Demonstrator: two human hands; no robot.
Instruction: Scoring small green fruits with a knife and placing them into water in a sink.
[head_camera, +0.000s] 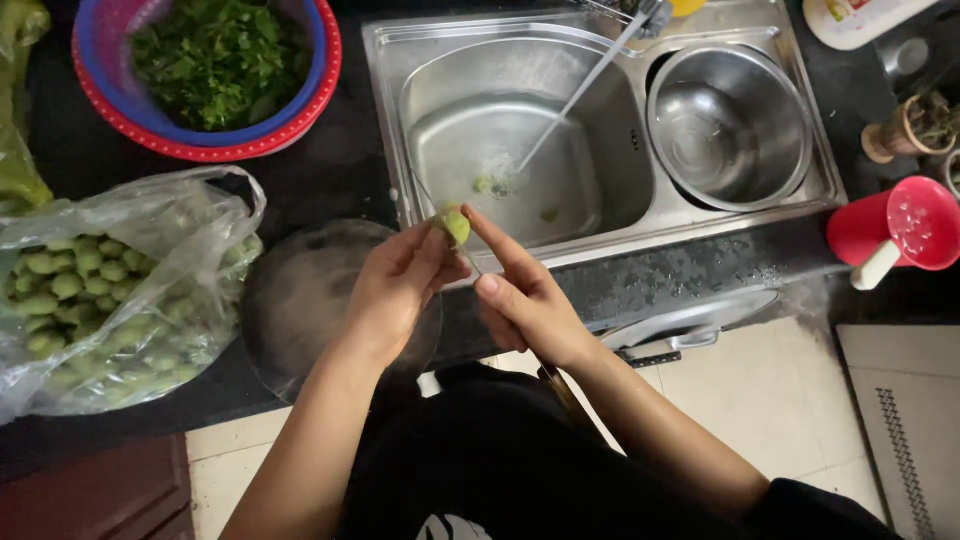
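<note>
My left hand (395, 285) pinches a small round green vegetable (455, 226) at its fingertips, just over the front rim of the steel sink (600, 245). My right hand (525, 300) is closed on a knife whose brown handle (562, 392) runs back under the wrist. Its forefinger stretches out to touch the vegetable, and the blade is mostly hidden between the hands. A thin stream of water (575, 100) falls from the tap into the left basin, where a few green bits (495, 184) lie.
A clear plastic bag of the same green vegetables (95, 290) lies at the left. Beside it sits a round glass lid (295, 300). A red-and-blue colander of chopped greens (225, 65) is at the back left. The right basin holds a steel bowl (730, 125). A red cup (900, 228) stands at the right.
</note>
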